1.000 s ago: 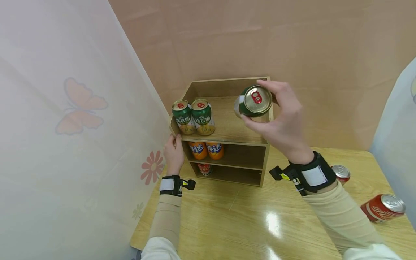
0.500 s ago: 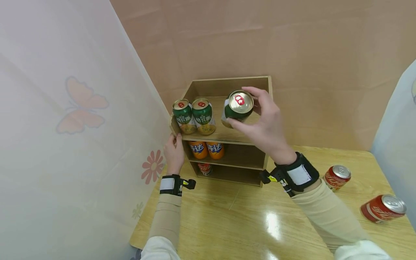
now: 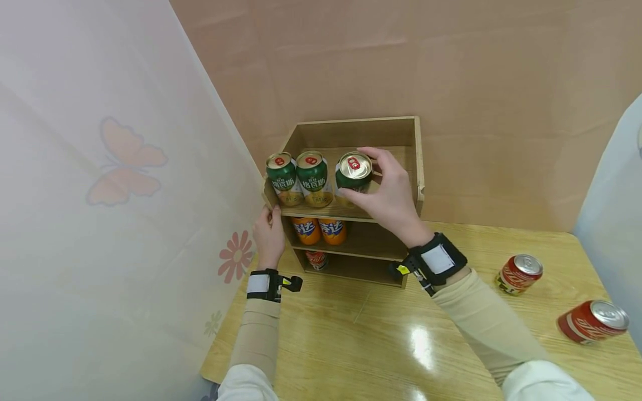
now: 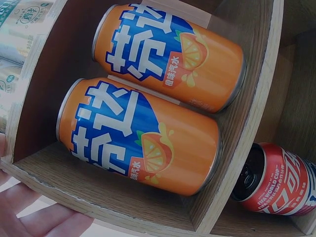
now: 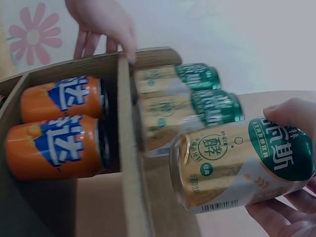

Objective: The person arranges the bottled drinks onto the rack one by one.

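Observation:
My right hand (image 3: 393, 203) grips a green-and-gold drink can (image 3: 354, 166) near its top, thumb at the front and fingers round the far side. The can is upright over the top level of a small wooden shelf (image 3: 356, 133); in the right wrist view its base seems just off the board. To its left, two matching cans (image 3: 312, 181) stand side by side. My left hand (image 3: 269, 242) holds the shelf's left side panel by its front edge, just below the top board.
Two orange soda cans (image 4: 143, 138) stand on the middle level. One red cola can (image 4: 276, 180) is on the bottom level. Two more red cola cans, one nearer the shelf (image 3: 520, 274) and one farther right (image 3: 592, 322), stand on the table. A white curtain (image 3: 125, 250) hangs at left.
My right hand has carried the can left and down, from the shelf's right side to beside the two green cans. My left hand has stayed on the side panel.

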A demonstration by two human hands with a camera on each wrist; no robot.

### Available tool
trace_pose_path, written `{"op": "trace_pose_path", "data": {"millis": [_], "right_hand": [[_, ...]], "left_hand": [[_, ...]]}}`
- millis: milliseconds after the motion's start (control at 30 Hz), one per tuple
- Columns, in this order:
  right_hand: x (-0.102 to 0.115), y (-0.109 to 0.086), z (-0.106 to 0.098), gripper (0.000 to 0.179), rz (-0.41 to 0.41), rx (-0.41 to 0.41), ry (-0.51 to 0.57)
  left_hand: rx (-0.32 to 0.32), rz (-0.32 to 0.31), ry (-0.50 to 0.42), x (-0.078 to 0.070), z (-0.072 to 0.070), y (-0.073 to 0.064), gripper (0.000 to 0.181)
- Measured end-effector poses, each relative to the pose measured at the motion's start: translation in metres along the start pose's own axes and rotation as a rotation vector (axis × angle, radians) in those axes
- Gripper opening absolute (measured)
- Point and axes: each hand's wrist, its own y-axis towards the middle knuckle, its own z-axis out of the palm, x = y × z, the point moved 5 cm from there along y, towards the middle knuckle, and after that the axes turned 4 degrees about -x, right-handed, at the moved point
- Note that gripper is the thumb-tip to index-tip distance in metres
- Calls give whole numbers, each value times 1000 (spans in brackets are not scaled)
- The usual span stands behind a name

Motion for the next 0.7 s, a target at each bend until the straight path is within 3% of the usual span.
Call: {"op": "trace_pose_path", "data": {"millis": [233, 467, 700], "right_hand": [[-18, -5, 6, 77, 9, 1, -9], [-21, -2, 13, 78, 5, 5, -18], [-28, 3, 21, 78, 93, 47, -7]], "left_hand": [[-9, 22, 6, 0, 1, 0, 31], [3, 17, 4, -1, 0, 0, 31], [6, 2, -4, 1, -1, 0, 30]]}}
